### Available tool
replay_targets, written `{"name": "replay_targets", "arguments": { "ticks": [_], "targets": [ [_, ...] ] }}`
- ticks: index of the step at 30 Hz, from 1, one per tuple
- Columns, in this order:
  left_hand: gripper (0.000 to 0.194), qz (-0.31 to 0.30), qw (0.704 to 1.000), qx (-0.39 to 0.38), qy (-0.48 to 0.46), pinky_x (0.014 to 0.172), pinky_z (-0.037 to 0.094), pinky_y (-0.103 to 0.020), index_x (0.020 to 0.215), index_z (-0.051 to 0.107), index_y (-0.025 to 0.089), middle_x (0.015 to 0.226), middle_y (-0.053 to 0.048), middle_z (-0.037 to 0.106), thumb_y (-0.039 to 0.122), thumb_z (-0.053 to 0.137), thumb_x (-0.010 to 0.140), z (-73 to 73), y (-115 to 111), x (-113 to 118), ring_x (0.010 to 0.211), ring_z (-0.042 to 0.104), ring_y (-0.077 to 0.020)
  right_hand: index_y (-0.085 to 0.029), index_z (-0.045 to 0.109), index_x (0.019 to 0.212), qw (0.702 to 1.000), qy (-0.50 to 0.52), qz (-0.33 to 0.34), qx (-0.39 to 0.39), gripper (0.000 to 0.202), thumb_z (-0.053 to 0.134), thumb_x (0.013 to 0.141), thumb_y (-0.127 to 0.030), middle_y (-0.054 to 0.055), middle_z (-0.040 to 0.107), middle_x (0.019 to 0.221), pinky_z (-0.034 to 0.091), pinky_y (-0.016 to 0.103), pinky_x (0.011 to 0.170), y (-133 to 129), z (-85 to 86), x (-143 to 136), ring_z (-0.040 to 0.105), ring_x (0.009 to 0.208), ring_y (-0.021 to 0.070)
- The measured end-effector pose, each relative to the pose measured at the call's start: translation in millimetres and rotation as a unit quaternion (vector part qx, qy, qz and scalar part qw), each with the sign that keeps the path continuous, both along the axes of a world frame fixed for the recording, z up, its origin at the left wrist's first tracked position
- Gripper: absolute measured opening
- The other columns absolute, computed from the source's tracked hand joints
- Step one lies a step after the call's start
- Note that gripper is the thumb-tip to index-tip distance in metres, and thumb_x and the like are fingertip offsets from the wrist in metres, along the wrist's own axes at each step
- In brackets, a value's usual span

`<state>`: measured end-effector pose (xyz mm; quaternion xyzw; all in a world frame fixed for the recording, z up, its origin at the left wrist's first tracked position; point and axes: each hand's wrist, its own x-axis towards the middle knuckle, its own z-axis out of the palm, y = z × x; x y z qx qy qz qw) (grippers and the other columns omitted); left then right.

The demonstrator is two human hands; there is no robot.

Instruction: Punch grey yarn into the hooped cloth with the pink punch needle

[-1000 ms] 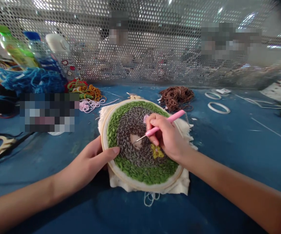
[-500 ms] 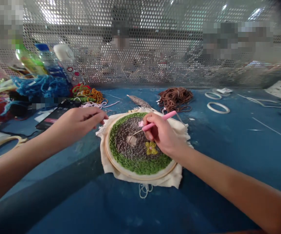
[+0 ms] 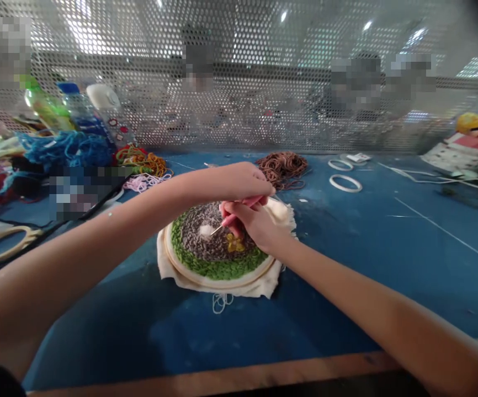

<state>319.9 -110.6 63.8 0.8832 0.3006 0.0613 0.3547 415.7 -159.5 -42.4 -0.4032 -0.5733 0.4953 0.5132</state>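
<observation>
- Embroidery hoop lies on the blue table in front of the person, its far edge hidden beneath the left forearm.
- Right hand: fingers closed around a pink needle tool, whose metal tip slants down to the small bare patch amid grey stitching.
- Left hand reaches across, fingers bent down by the tool's upper end; whether they pinch it or a thread, I cannot tell.
- Step in hand, as I judge it: tending the tool or its yarn, with only the centre left unfilled.
- Next move seems to call for a steady right grip, the tip held off the yellow flower, and a hand bracing the rim.
</observation>
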Motion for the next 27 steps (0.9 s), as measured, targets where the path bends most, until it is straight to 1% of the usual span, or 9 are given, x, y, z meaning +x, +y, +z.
{"name": "replay_targets", "arguments": {
  "ticks": [2, 4, 6, 8, 12, 18, 21, 24, 27],
  "targets": [
    [0.022, 0.020, 0.999, -0.002, -0.031, 0.059, 0.044, -0.032, 0.057, 0.065, 0.019, 0.059, -0.005, 0.066, 0.018, 0.059, 0.078, 2.9, -1.7, 8.1, 0.063, 0.062, -0.0214, -0.019, 0.055, 0.065, 1.000, -0.004, 0.009, 0.001, 0.022, 0.053, 0.085, -0.026, -0.005, 0.052, 0.047, 0.029, 0.022, 0.040, 0.1, 1.2, 0.3, 0.041, 0.038, 0.0067],
    [0.021, 0.027, 0.996, -0.021, -0.083, 0.065, 0.048, -0.031, 0.065, 0.066, 0.016, 0.064, -0.006, 0.069, 0.013, 0.056, 0.084, 7.6, -4.1, 14.9, 0.064, 0.064, -0.0189, -0.020, 0.054, 0.064, 1.000, -0.007, 0.021, 0.001, 0.023, 0.051, 0.087, -0.026, -0.005, 0.052, 0.048, 0.028, 0.022, 0.038, 0.5, 1.4, 0.2, 0.040, 0.037, 0.0060],
    [0.020, 0.021, 0.989, -0.050, -0.136, 0.070, 0.051, -0.030, 0.077, 0.066, 0.014, 0.066, -0.005, 0.071, 0.014, 0.053, 0.092, 13.2, -6.4, 21.1, 0.064, 0.067, -0.0158, -0.020, 0.053, 0.065, 0.999, -0.008, 0.035, 0.000, 0.024, 0.051, 0.088, -0.026, -0.006, 0.049, 0.047, 0.027, 0.021, 0.037, 0.4, 1.3, -0.1, 0.039, 0.036, 0.0057],
    [0.019, 0.012, 0.983, -0.078, -0.165, 0.071, 0.053, -0.030, 0.082, 0.065, 0.012, 0.065, -0.004, 0.072, 0.015, 0.053, 0.096, 18.7, -8.0, 26.9, 0.061, 0.069, -0.0143, -0.020, 0.053, 0.065, 0.999, -0.007, 0.046, 0.002, 0.024, 0.052, 0.088, -0.027, -0.007, 0.048, 0.046, 0.030, 0.021, 0.038, -0.5, 1.4, -0.4, 0.040, 0.037, 0.0059],
    [0.021, 0.007, 0.979, -0.094, -0.180, 0.068, 0.054, -0.031, 0.082, 0.066, 0.011, 0.066, -0.006, 0.074, 0.013, 0.053, 0.098, 29.1, -10.3, 34.4, 0.056, 0.069, -0.0140, -0.020, 0.055, 0.071, 0.998, -0.005, 0.061, 0.013, 0.021, 0.054, 0.090, -0.028, -0.006, 0.052, 0.050, 0.034, 0.020, 0.043, -3.1, 2.1, 0.4, 0.045, 0.043, 0.0069],
    [0.019, 0.006, 0.978, -0.097, -0.186, 0.061, 0.057, -0.032, 0.088, 0.068, 0.010, 0.079, -0.015, 0.080, 0.015, 0.054, 0.099, 37.6, -12.8, 35.3, 0.058, 0.072, -0.0180, -0.020, 0.055, 0.072, 0.995, -0.010, 0.095, 0.032, 0.028, 0.051, 0.092, -0.038, -0.004, 0.052, 0.053, 0.034, 0.023, 0.046, -6.6, 3.2, 2.4, 0.045, 0.047, 0.0086],
    [0.021, 0.013, 0.973, -0.108, -0.202, 0.061, 0.058, -0.031, 0.086, 0.066, 0.011, 0.077, -0.013, 0.079, 0.015, 0.052, 0.100, 37.0, -11.4, 37.5, 0.056, 0.071, -0.0169, -0.020, 0.055, 0.069, 0.995, -0.015, 0.095, 0.033, 0.031, 0.049, 0.093, -0.039, -0.004, 0.050, 0.050, 0.033, 0.023, 0.045, -8.0, 3.9, 1.9, 0.044, 0.045, 0.0084],
    [0.023, 0.027, 0.966, -0.119, -0.226, 0.063, 0.059, -0.031, 0.085, 0.063, 0.013, 0.074, -0.009, 0.078, 0.017, 0.049, 0.103, 38.1, -8.1, 41.7, 0.056, 0.071, -0.0154, -0.020, 0.055, 0.068, 0.996, -0.019, 0.088, 0.030, 0.029, 0.047, 0.092, -0.034, -0.005, 0.048, 0.049, 0.032, 0.023, 0.043, -8.8, 4.8, 1.2, 0.044, 0.043, 0.0079],
    [0.024, 0.036, 0.965, -0.113, -0.233, 0.064, 0.060, -0.032, 0.083, 0.063, 0.014, 0.074, -0.007, 0.078, 0.017, 0.050, 0.103, 41.9, -5.8, 46.3, 0.054, 0.071, -0.0153, -0.020, 0.055, 0.068, 0.996, -0.022, 0.085, 0.023, 0.025, 0.047, 0.090, -0.028, -0.005, 0.048, 0.050, 0.031, 0.022, 0.043, -9.3, 5.4, 1.4, 0.045, 0.043, 0.0073]
  ]
}}
